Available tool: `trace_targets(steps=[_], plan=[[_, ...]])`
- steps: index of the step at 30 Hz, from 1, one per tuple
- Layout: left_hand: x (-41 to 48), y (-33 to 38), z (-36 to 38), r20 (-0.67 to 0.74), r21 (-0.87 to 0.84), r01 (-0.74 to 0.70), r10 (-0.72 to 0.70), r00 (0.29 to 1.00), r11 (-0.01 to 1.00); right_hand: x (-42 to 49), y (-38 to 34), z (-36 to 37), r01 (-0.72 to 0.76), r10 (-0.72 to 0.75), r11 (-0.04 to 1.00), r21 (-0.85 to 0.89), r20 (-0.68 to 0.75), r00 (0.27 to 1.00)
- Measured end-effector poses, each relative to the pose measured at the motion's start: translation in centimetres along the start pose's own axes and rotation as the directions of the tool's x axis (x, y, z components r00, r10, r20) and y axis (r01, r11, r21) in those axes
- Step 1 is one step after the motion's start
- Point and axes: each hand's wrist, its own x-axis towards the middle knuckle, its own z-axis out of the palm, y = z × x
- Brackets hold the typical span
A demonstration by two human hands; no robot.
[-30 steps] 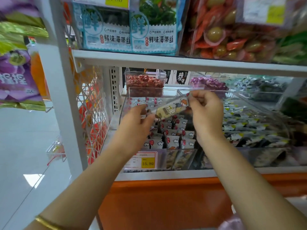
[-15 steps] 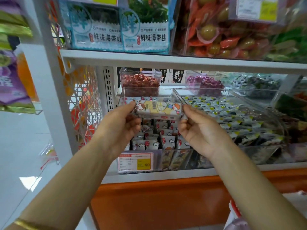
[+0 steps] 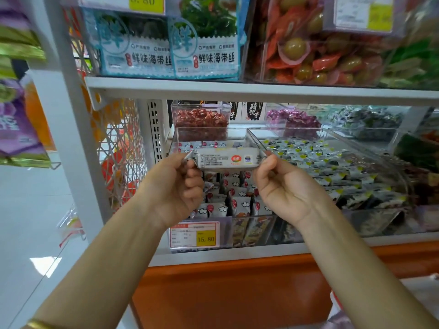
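Observation:
A small white snack packet with fine print and a red logo is stretched level between both hands, its back side toward me. My left hand pinches the packet's left end and my right hand pinches its right end. The packet hangs in front of a clear plastic bin holding several similar white packets with red marks. The fingertips hide both sealed ends.
A price tag reading 15.80 sits on the bin front. A second clear bin of wrapped snacks lies to the right. A white shelf board overhead carries seaweed packs. A wire rack stands left, an orange base panel below.
The packet was turned over: a cartoon front faced me half a second ago, and the printed white back faces me now. Both hands stay at its ends.

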Motion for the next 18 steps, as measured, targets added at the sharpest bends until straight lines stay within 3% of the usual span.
trace_targets(steps=[5, 7, 10, 11, 13, 14, 15, 16, 18], plan=[[0.0, -0.1, 0.1, 0.051, -0.154, 0.051, -0.043, 0.998, 0.987, -0.2, 0.0, 0.1, 0.031, -0.031, 0.999, -0.015, 0.023, 0.999], [0.0, -0.1, 0.0, 0.049, -0.119, 0.015, -0.009, 0.999, 0.993, -0.2, -0.1, -0.1, 0.085, -0.087, 0.974, -0.211, -0.001, 0.996], [-0.1, -0.1, 0.0, 0.042, 0.12, -0.16, 0.156, 0.987, 0.98, 0.0, 0.0, -0.5, 0.189, -0.24, 0.733, -0.653, 0.011, 0.971], [-0.1, -0.3, 0.0, 0.052, 0.296, -0.25, 0.246, 0.968, 0.922, 0.0, 0.2, -0.7, 0.203, -0.255, 0.667, -0.717, 0.037, 0.966], [-0.1, -0.5, -0.1, 0.104, 0.668, -0.395, 0.446, 0.889, 0.631, 0.0, 0.2, -1.0, 0.251, -0.275, 0.577, -0.777, 0.105, 0.956], [-0.1, -0.6, -0.1, 0.138, 0.758, -0.428, 0.52, 0.843, 0.492, 0.0, 0.1, -1.0, 0.28, -0.299, 0.529, -0.801, 0.133, 0.945], [-0.1, -0.7, -0.2, 0.151, 0.785, -0.442, 0.559, 0.815, 0.433, 0.1, -0.1, -1.0, 0.307, -0.317, 0.498, -0.811, 0.159, 0.935], [-0.1, -0.6, -0.3, 0.143, 0.771, -0.449, 0.565, 0.813, 0.451, 0.1, -0.3, -0.9, 0.324, -0.323, 0.489, -0.81, 0.177, 0.93], [-0.1, -0.4, -0.5, 0.098, 0.638, -0.438, 0.498, 0.862, 0.633, 0.3, -0.7, -0.9, 0.342, -0.299, 0.498, -0.797, 0.213, 0.93]])
